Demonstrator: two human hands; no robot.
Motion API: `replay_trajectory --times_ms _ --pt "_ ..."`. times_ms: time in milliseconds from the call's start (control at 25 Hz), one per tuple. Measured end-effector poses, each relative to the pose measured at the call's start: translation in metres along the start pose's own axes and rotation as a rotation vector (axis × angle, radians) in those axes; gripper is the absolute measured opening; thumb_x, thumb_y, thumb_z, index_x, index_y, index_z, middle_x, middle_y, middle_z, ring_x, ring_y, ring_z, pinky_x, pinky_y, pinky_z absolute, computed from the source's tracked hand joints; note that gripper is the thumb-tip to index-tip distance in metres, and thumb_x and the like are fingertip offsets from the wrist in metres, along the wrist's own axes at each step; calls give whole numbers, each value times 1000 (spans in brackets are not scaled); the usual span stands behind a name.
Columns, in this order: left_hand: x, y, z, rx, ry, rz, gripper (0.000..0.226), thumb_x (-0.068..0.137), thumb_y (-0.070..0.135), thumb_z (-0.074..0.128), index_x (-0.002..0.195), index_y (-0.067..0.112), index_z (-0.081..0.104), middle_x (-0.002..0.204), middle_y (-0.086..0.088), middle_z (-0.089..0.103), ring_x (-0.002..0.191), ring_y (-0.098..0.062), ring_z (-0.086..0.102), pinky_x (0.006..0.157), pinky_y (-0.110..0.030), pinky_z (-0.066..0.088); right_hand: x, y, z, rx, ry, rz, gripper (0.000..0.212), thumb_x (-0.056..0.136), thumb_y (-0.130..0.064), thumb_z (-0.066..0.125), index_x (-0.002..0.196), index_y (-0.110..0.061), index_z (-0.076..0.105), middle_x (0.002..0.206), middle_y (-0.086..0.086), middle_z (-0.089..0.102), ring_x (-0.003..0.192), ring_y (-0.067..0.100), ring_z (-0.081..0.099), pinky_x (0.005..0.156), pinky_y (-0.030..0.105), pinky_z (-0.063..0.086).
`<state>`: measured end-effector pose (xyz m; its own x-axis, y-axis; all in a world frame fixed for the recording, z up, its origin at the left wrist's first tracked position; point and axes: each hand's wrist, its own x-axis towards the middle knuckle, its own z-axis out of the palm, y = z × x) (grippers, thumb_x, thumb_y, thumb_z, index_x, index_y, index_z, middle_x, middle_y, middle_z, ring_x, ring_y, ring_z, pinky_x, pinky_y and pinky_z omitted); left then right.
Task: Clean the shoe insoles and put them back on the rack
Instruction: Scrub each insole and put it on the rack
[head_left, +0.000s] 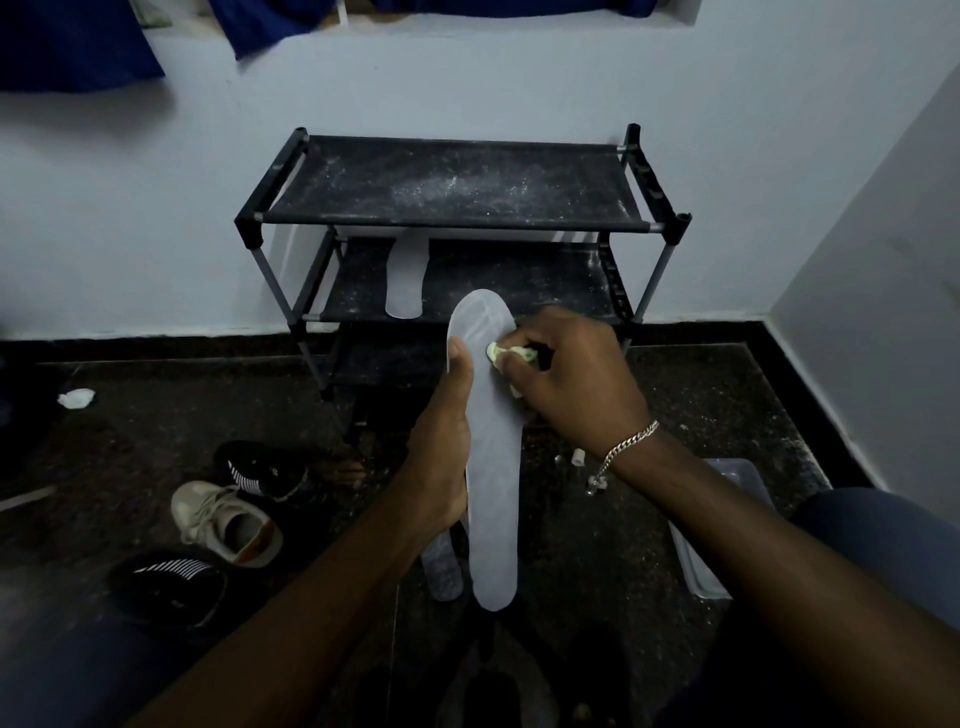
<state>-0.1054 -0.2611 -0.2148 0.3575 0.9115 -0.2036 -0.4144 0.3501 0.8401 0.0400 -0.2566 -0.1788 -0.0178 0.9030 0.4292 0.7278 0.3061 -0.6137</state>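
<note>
The pale insole (491, 457) I am cleaning is off the rack (363, 171). I hold it upright over the floor (156, 405), and its toe end reaches up in front of the rack's middle shelf. My left hand (441, 447) grips its left edge, thumb laid along the face, fingers curled behind. My right hand (571, 374) pinches a small yellow-green cloth (506, 355) against the insole's right edge near the toe. A chain bracelet (628, 441) hangs at that wrist. A second insole (407, 283) lies on the rack's middle shelf, toward its left end, reaching the front edge. On the floor to my left sits a beige sneaker (228, 522) with a black striped shoe (260, 470) just behind it.
</note>
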Motion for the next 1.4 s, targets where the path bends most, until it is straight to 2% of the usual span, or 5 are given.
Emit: replay_trajectory --times_ms 240,560,960,1200,1400 --pt "-4 1 6 10 134 8 28 100 21 54 125 15 65 113 -12 73 107 -29 68 90 -43 52 2 -1 0 10 -41 -58 9 87 -23 74 93 -16 77 90 -6 69 79 6 64 72 34 56" --pt "-4 1 4 131 92 52 49 86 -15 49 123 13 63 107 -10 73 102 -31 68 83 -39 55 5 2 0 -26 -38 -62 11 87 -26 73 90 -17 76 90 -6 68 80 10 63 73 38 55" --pt "-7 4 8 270 65 103 54 84 -24 44 118 13 64 102 -1 74 98 -19 71 74 -24 58 5 4 2 -48 -52 -69 15 88 -30 70 93 -18 76 92 -6 70 82 11 65 74 40 56" --pt "-7 1 10 250 47 80 56 85 -22 44 124 14 63 116 -13 71 109 -30 68 93 -42 56 11 7 -6 -9 89 2 13 88 -27 71 91 -16 76 89 -4 71 79 10 66 71 39 56" --pt "-9 4 8 280 54 114 56 86 -24 42 111 21 63 98 4 75 93 -11 72 76 -24 58 4 1 -2 14 -41 -32 12 87 -28 72 95 -20 76 93 -8 71 83 6 66 74 36 57"
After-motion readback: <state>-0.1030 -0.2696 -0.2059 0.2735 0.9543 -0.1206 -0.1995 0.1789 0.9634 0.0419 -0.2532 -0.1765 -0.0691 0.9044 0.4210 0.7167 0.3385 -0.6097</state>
